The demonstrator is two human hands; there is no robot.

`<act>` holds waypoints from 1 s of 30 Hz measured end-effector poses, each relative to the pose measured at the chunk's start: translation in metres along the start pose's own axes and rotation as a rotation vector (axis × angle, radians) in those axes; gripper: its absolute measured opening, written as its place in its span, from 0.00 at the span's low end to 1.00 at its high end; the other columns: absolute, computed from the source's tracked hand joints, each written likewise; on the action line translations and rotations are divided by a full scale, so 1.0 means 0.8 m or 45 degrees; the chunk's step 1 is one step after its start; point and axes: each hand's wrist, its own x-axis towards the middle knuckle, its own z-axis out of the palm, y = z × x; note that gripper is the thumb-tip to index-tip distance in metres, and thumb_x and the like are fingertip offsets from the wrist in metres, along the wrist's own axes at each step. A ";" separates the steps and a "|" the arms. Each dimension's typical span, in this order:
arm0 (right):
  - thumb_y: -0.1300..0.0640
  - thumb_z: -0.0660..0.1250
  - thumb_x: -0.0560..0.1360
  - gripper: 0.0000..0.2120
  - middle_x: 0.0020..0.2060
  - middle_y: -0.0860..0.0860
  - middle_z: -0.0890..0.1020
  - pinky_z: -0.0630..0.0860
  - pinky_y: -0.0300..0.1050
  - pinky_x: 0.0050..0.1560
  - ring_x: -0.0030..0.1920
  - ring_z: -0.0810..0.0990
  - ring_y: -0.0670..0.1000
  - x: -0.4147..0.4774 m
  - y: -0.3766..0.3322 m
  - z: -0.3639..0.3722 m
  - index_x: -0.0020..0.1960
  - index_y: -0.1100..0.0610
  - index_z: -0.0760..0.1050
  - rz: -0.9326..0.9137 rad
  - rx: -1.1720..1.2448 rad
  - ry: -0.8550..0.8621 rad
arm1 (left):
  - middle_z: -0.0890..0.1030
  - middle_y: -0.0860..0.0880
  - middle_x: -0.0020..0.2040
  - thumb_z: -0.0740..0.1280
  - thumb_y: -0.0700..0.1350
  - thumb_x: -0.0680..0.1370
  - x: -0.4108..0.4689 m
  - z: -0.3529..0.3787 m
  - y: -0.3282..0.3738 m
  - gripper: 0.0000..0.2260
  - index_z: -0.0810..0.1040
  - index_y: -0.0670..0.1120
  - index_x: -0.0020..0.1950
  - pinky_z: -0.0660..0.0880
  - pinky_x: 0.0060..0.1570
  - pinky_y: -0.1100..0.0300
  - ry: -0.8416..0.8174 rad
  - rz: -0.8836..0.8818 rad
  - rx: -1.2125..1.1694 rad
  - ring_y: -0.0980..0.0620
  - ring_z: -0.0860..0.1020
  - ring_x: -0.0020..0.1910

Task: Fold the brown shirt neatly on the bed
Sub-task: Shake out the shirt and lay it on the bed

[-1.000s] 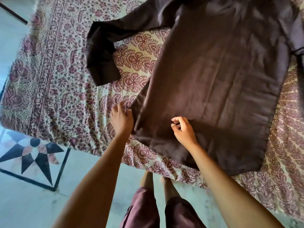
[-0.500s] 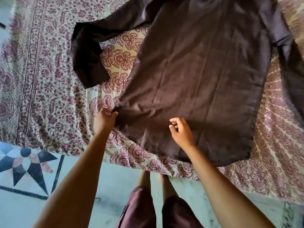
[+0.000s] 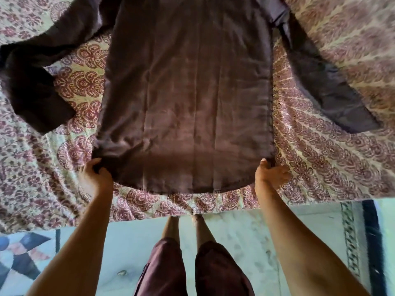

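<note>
The brown shirt (image 3: 188, 92) lies spread flat on the bed (image 3: 320, 146), its hem toward the person at the near edge, one sleeve bunched out to the left and the other trailing off to the right. The left hand (image 3: 96, 176) has its fingers (image 3: 92, 163) curled shut on the hem's left corner; the right hand (image 3: 270, 175) is at the right corner with its thumb against the cloth, but whether those fingers actually pinch the fabric cannot be told (they look fairly loose and spread). The cloth looks thin, light and limp, with faint lengthwise creases, so it should drape and sag wherever it is unsupported and slide easily over the patterned bedcover (image 3: 81, 82). The corners and side seams are the sensible places to hold, since a pinch mid-panel would only pucker it. Folding proper seems hardly begun: the body is laid out, the sleeves still loose.
</note>
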 end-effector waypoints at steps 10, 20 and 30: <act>0.55 0.68 0.74 0.17 0.56 0.63 0.76 0.73 0.54 0.47 0.52 0.77 0.63 0.020 0.035 -0.004 0.57 0.64 0.70 -0.122 0.156 0.050 | 0.75 0.37 0.60 0.63 0.35 0.69 -0.005 -0.015 -0.005 0.19 0.78 0.43 0.59 0.70 0.59 0.47 -0.049 0.104 0.216 0.38 0.74 0.57; 0.48 0.77 0.62 0.21 0.45 0.53 0.77 0.74 0.45 0.41 0.41 0.78 0.54 -0.067 0.060 0.041 0.50 0.55 0.76 -2.140 -0.668 -0.468 | 0.79 0.48 0.47 0.60 0.55 0.70 -0.088 0.015 0.006 0.15 0.77 0.50 0.51 0.73 0.41 0.56 -0.811 1.629 0.937 0.48 0.76 0.45; 0.48 0.59 0.73 0.12 0.31 0.49 0.77 0.66 0.43 0.31 0.33 0.78 0.53 -0.082 -0.017 0.032 0.41 0.55 0.75 -1.516 -0.224 -0.865 | 0.84 0.47 0.42 0.62 0.54 0.70 -0.071 0.007 0.065 0.15 0.81 0.48 0.50 0.77 0.40 0.55 -0.861 0.882 0.465 0.46 0.82 0.40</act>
